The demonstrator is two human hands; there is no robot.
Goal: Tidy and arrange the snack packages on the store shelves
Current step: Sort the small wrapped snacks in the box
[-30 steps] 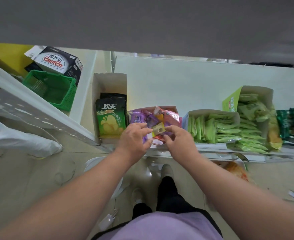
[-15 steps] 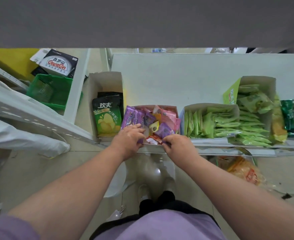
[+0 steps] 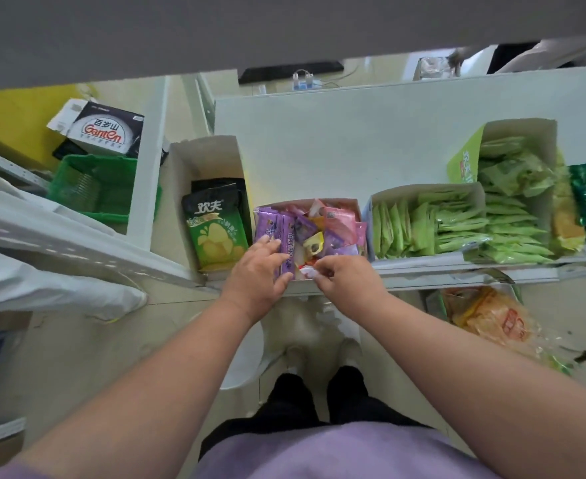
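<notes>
Hands (image 3: 257, 271) at shelf (image 3: 457, 271) front edge

- The purple snack packets (image 3: 273, 233) are showing glossy plastic film, catching light along their creases.
- The open box (image 3: 348, 204) holding them is looking like matt white cardboard.
- The green chip bag (image 3: 214, 229) is gleaming as smooth, shiny foil-like plastic.
- The light green sachets (image 3: 433, 224) are appearing as thin plastic wrap with a soft sheen.
- The shelf (image 3: 336, 146) is presenting a smooth, matt, pale painted surface.
- The green basket (image 3: 94, 188) is looking like moulded plastic mesh.
- The printed carton (image 3: 106, 131) is showing coated cardboard, slightly glossy.
- The floor (image 3: 87, 344) is shining like smooth polished tile.
- The person's lilac top (image 3: 336, 454) is reading as soft matt cloth.
</notes>
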